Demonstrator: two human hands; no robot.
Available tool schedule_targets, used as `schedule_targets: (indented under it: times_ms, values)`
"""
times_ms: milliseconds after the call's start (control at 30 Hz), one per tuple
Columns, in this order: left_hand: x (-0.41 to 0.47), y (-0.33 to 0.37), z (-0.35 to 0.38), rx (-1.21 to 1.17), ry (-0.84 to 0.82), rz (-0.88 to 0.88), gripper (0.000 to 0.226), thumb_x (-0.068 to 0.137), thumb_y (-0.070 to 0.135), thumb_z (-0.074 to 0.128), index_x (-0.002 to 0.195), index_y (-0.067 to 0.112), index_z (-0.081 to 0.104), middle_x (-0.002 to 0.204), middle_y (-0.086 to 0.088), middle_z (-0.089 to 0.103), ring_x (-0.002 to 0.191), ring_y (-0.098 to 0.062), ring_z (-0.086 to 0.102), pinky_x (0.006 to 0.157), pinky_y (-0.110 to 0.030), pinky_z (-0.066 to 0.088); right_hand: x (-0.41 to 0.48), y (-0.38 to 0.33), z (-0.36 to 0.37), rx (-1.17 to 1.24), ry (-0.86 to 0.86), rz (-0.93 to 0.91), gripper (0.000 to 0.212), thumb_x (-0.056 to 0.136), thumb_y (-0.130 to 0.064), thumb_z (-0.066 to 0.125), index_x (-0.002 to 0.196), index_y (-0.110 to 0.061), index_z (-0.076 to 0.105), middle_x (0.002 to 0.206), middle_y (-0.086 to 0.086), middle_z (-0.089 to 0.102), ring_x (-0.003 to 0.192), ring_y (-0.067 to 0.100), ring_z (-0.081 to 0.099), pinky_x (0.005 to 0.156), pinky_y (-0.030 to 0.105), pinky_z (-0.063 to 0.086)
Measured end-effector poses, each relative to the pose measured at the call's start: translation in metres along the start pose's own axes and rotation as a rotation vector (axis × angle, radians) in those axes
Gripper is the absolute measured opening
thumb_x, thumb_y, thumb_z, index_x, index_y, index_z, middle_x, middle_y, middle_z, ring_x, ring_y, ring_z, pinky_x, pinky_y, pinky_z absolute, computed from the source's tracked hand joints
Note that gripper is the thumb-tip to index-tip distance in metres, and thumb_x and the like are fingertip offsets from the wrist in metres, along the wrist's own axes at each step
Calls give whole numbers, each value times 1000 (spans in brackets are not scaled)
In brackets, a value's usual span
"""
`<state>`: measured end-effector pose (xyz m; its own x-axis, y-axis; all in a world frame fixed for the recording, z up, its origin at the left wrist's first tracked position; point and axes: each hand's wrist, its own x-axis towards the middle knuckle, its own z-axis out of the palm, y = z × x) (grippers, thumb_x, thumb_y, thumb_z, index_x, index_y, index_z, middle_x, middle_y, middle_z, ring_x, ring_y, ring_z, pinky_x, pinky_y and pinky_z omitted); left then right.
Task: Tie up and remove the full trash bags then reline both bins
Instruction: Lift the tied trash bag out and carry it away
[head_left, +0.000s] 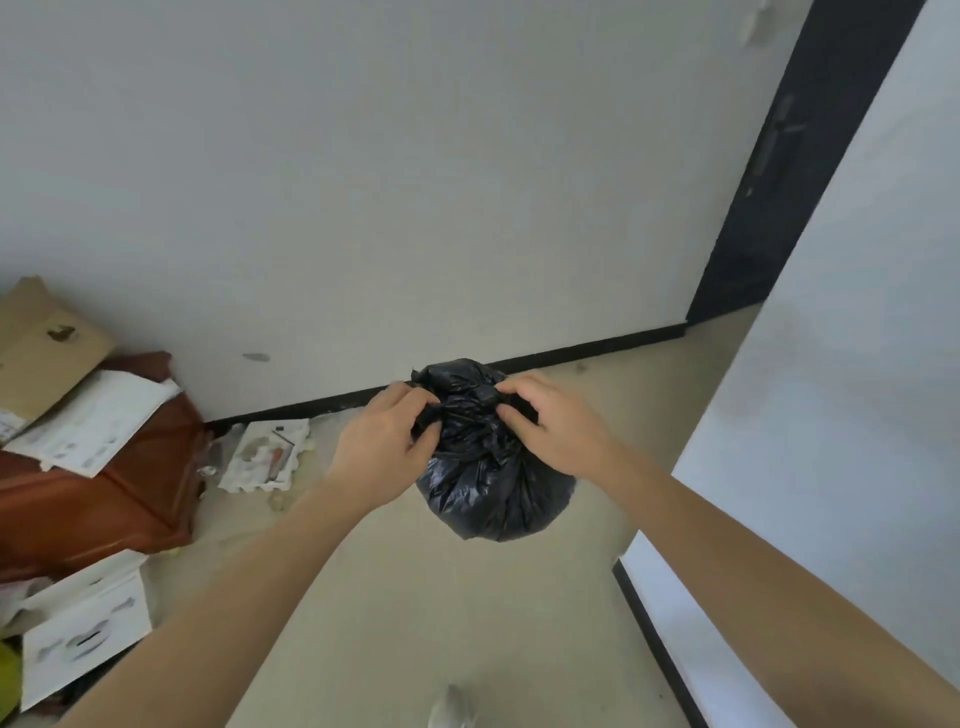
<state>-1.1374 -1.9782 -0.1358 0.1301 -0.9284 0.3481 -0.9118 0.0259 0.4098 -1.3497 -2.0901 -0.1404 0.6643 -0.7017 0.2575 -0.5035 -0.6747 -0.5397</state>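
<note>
The black trash bag (488, 493) is by the wall, with the left hand (382, 447) at its 9 o'clock and the right hand (558, 428) at 3 o'clock, fingers clamped on its neck. Tying seems unfinished; relining remains.

Beyond the fingers (511, 415) a plain white wall (415, 182) meets a beige floor (441, 597) along a black baseboard (571, 351). Far to their upper right stands a dark door (769, 208) with a lever handle (784, 127). To their right a second white wall (857, 364) juts forward, black-edged at its foot. Well to their left sits reddish-brown wooden furniture (104, 493), topped with cardboard (47, 343) and white papers (98, 421). A white moulded tray (265, 457) lies on the floor just left of them. The light is soft and even.
</note>
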Motion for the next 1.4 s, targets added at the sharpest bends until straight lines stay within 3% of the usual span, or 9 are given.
schedule_targets:
  times_ms: [133, 267, 367, 433, 633, 900, 1100, 1200, 1400]
  values:
    - [143, -33, 32, -6, -62, 52, 25, 91, 26, 64, 114, 19, 62, 106, 3, 59, 82, -18, 60, 71, -34, 53, 107, 63, -15, -41, 45, 52, 32, 99, -32, 55, 128, -19, 62, 125, -5, 61, 110, 11, 59, 91, 27, 48]
    - [277, -23, 68, -28, -130, 173, 31, 88, 30, 62, 117, 19, 60, 108, 3, 57, 91, -18, 60, 75, -31, 49, 179, 135, -54, -86, 129, 153, 33, 99, -32, 54, 129, -21, 62, 125, -7, 61, 111, 9, 58, 96, 27, 47]
    - [369, -8, 113, -81, -245, 270, 49, 84, 47, 47, 125, 21, 54, 115, 6, 52, 101, -12, 52, 83, -28, 44, 222, 209, -81, -99, 213, 239, 33, 100, -33, 54, 129, -21, 63, 126, -7, 61, 111, 9, 59, 95, 27, 47]
    - [426, -3, 151, -151, -309, 289, 54, 84, 48, 39, 128, 20, 52, 116, 6, 49, 103, -13, 51, 88, -30, 44, 251, 265, -94, -88, 250, 289, 33, 100, -32, 54, 129, -21, 63, 126, -6, 61, 111, 10, 59, 94, 27, 47]
    - [602, 13, 265, -82, -370, 301, 39, 88, 12, 54, 127, 16, 56, 113, -2, 54, 100, -23, 56, 77, -25, 40, 353, 428, -136, -58, 270, 349, 29, 99, -31, 56, 124, -22, 64, 121, -7, 62, 108, 10, 59, 93, 31, 49]
    - [818, 51, 335, -101, -268, 369, 24, 89, 13, 60, 113, 14, 63, 100, -3, 60, 88, -25, 60, 72, -29, 43, 486, 572, -232, -37, 359, 400, 26, 100, -29, 56, 122, -21, 66, 118, -5, 63, 108, 9, 59, 94, 27, 47]
    - [966, 73, 439, -222, -295, 440, 15, 88, 13, 62, 102, 15, 60, 91, 0, 56, 78, -23, 56, 69, -34, 47, 556, 703, -275, -136, 361, 458, 26, 99, -28, 58, 123, -20, 67, 119, -4, 63, 107, 11, 60, 92, 25, 47]
    - [1041, 97, 493, -293, -357, 495, 14, 88, 12, 62, 100, 15, 58, 99, 2, 49, 74, -18, 51, 68, -29, 41, 583, 764, -304, -150, 416, 538, 28, 98, -27, 60, 123, -18, 68, 123, -1, 61, 111, 14, 60, 99, 29, 47]
    - [1157, 172, 584, -348, -497, 590, 16, 88, 7, 61, 101, 13, 56, 113, -6, 48, 88, -26, 57, 78, -34, 49, 600, 867, -369, -166, 500, 704, 26, 97, -25, 62, 121, -22, 71, 125, -3, 59, 110, 6, 56, 97, 18, 41]
